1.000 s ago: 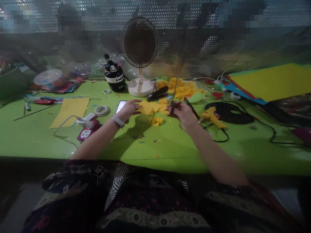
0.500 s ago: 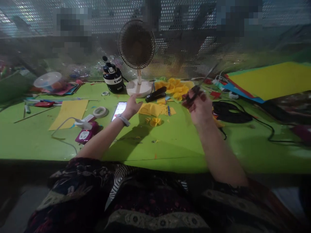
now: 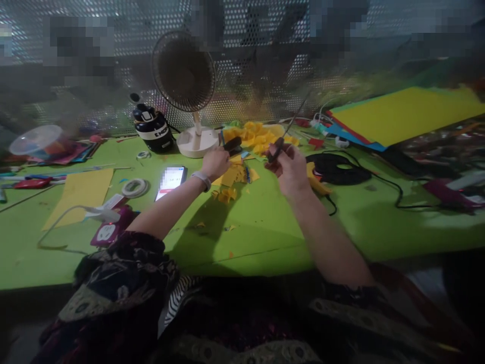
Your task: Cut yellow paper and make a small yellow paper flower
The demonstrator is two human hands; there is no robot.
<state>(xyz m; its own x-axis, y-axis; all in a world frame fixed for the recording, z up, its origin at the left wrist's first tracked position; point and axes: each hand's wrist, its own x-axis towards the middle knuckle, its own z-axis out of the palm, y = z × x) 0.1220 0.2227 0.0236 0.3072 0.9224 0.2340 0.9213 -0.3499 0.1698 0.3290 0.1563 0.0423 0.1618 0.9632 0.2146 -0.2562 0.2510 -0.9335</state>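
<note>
green tabletop fills the view, backed by perforated metal mesh, with a small fan standing at its far edge. right hand, in front and right of the fan, has its fingers clenched round the dark handles of scissors, blades angled up and away, likely to keep the points off the work. left hand, just in front of the fan's base, curls loosely over yellow paper scraps; whether it grips one i cannot tell. a lit phone lies left of that wrist, a black stapler just beyond the knuckles.
</note>
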